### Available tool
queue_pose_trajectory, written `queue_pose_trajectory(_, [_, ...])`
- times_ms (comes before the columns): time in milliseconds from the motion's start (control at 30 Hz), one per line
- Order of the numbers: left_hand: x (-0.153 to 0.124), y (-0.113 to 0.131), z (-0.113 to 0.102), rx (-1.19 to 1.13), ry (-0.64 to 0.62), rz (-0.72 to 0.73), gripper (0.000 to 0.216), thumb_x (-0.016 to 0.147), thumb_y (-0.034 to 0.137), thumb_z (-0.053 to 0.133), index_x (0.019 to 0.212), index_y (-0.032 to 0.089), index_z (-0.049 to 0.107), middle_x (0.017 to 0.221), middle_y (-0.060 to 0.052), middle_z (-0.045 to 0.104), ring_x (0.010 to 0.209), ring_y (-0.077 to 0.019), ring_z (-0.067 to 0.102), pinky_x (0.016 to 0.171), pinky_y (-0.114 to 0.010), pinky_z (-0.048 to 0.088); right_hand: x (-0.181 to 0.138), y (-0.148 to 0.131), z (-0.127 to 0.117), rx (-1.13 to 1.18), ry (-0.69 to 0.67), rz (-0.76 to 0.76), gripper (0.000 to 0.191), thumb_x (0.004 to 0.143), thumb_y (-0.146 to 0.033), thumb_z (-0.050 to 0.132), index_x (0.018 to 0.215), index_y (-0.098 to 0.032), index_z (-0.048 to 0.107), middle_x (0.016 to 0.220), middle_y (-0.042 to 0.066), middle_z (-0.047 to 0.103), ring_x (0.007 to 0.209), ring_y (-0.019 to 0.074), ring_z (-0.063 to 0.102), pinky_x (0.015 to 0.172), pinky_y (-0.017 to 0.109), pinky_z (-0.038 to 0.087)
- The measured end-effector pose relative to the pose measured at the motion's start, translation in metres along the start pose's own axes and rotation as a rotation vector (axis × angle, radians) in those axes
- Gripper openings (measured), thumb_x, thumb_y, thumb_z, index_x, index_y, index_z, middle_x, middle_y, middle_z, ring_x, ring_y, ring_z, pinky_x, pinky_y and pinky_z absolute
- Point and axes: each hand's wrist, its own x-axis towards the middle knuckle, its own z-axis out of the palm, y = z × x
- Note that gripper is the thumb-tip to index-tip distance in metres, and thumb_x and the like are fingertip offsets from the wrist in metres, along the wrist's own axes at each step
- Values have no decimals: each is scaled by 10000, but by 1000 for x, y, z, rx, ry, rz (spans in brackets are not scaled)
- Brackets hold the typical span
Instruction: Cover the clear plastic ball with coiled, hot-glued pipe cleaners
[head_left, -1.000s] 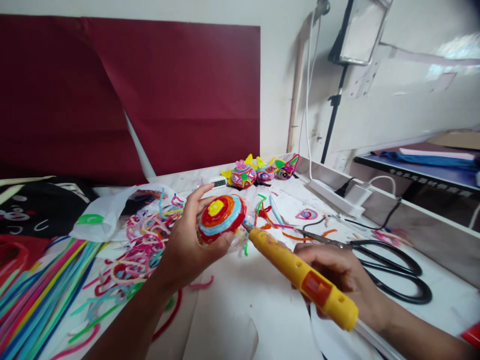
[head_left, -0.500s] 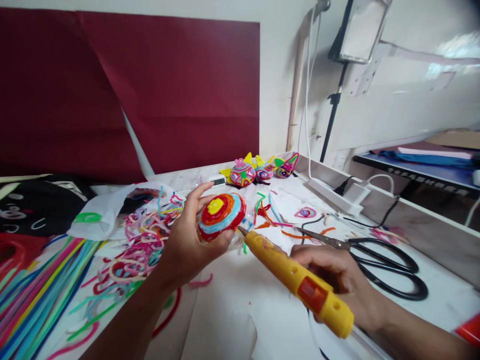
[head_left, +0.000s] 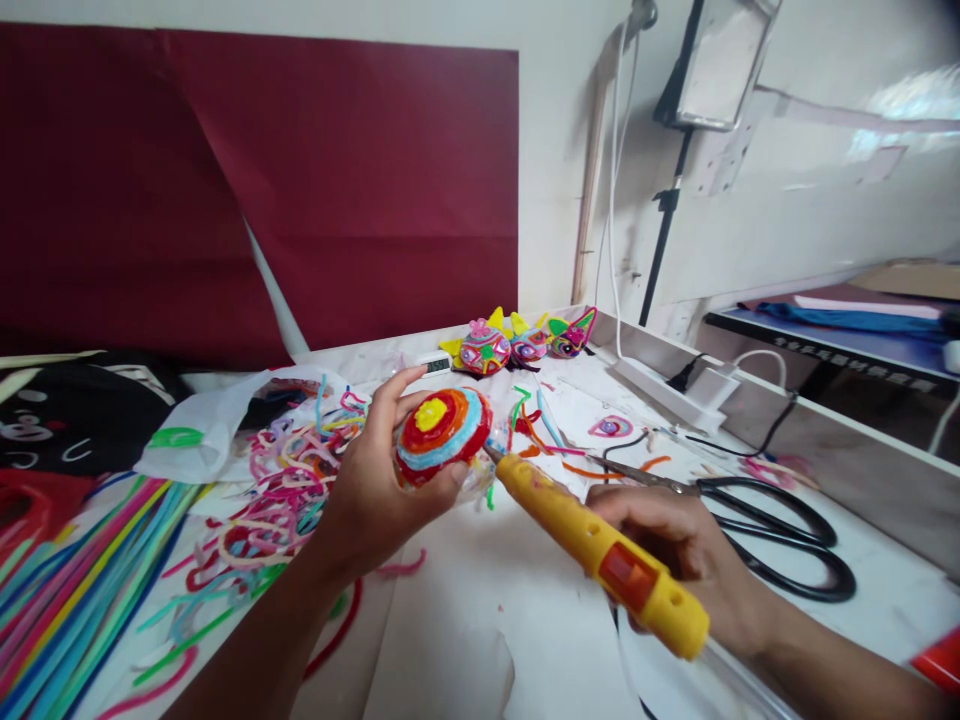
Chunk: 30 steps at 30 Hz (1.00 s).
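Observation:
My left hand point(head_left: 375, 485) grips a round ball point(head_left: 442, 433) covered in coloured rings: yellow centre, then red, orange, blue and red. Thumb and fingers wrap its left and lower sides. My right hand point(head_left: 675, 545) is closed around a yellow glue gun point(head_left: 600, 555) with a red button. The gun's metal tip touches the ball's right edge. Both hands hover over the white table point(head_left: 480, 620).
Black-handled scissors point(head_left: 772, 535) lie right of the gun. Several finished decorated balls point(head_left: 517, 342) sit at the back. Cut coloured pipe-cleaner pieces point(head_left: 277, 490) and long straight ones point(head_left: 67, 590) fill the left. A white power strip point(head_left: 675, 398) with cables runs along the right rim.
The glue gun's tip dipped slightly below the ball's edge half a second ago and is back against its right side. The left hand and ball have barely moved.

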Motion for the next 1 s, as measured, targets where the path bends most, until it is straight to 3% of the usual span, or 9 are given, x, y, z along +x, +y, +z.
queue_pose_trajectory(300, [-2,1,0,-14,1,1,919,713,426,793,1511,242,375,1387,-160,633,1221,-370,672,1015,-502,549,-3,0,-4,-44,2,-1,314,649,-232,902,947,-226,804,751,-9,654,594,107,524,515,185,379])
queue_pose_trajectory(633, [-2,-1,0,5,-4,-2,927,716,414,798,1521,244,372,1417,-166,620,1229,-373,670,1033,-505,550,-2,-4,-1,-116,-40,-14,302,681,-386,897,891,-190,801,710,0,637,606,122,512,539,219,363])
queue_pose_trajectory(1000, [-3,2,1,-24,24,-19,917,717,453,798,1511,246,388,1407,-164,625,1222,-366,671,974,-457,576,-4,2,-6,21,-22,0,337,661,-210,903,981,-227,797,798,0,683,634,115,573,535,183,398])
